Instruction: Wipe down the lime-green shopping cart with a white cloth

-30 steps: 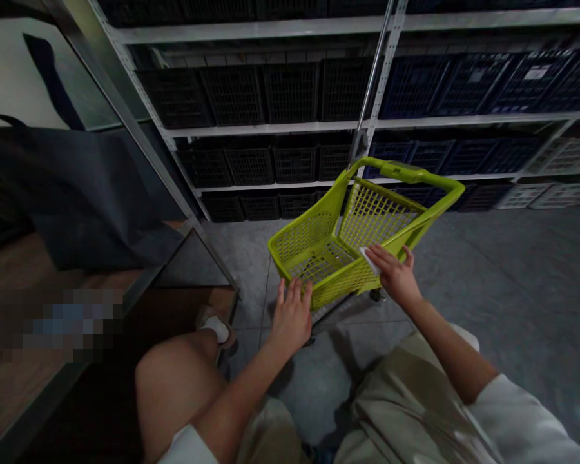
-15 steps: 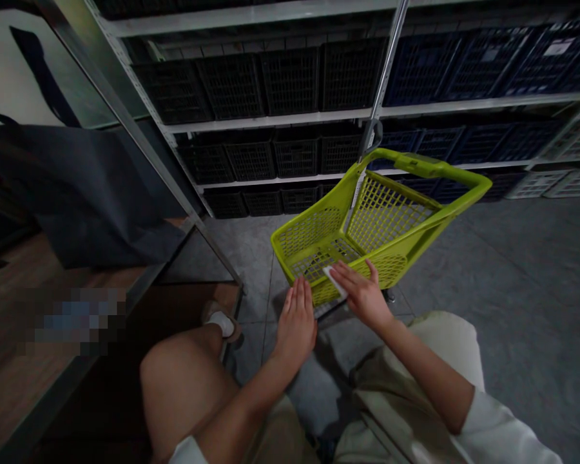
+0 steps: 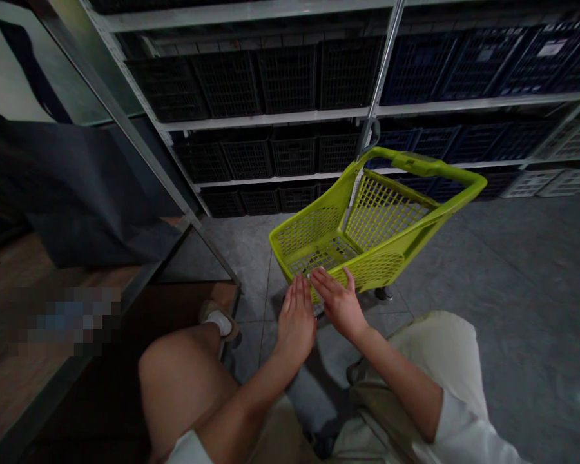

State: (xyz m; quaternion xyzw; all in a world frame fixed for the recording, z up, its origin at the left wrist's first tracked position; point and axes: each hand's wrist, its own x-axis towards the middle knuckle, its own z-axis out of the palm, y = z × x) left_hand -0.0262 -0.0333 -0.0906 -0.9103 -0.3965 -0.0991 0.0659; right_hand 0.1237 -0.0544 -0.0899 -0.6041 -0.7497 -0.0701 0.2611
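Observation:
A lime-green plastic shopping cart (image 3: 394, 258) with lattice sides stands in front of me, its near corner towards my knees. On that corner lies my left hand (image 3: 297, 316), fingers straight and side by side, with nothing visible in it. My right hand (image 3: 341, 306) is beside it on the near rim, fingers stretched out and thumb raised, pressing a white cloth against the green plastic. Most of the cloth is hidden under the fingers; whether it is cloth or paper I cannot tell.
Metal shelving with dark crates (image 3: 232, 84) and blue crates (image 3: 418, 67) runs behind the cart. On the left is a wooden bench (image 3: 14, 386) with a metal frame, bearing a dark grey bag (image 3: 101, 193). Grey tiled floor (image 3: 526, 290) extends to the right.
My right hand has slid left along the near rim with the white cloth, closer to my left hand. My left hand stays at the corner. The view has shifted slightly.

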